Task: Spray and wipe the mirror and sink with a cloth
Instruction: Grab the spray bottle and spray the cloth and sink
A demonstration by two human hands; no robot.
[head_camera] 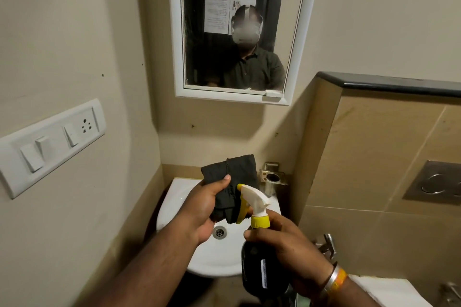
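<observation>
My left hand [202, 209] grips a black folded cloth [230, 177] and holds it up over the white sink [179, 197]. My right hand [287, 249] wraps around a dark spray bottle [259, 269] with a yellow collar and a white trigger head, whose nozzle points left at the cloth. The drain [219, 232] shows in the basin below the cloth. Higher on the wall hangs the white-framed mirror [239, 30], reflecting a person in a dark shirt wearing a headset.
A white switch panel [50, 144] is mounted on the left wall. A metal holder [273, 176] is fixed behind the sink. At the right are a tiled ledge with a dark top [389, 83], a flush plate [434, 183] and a metal tap [326, 244].
</observation>
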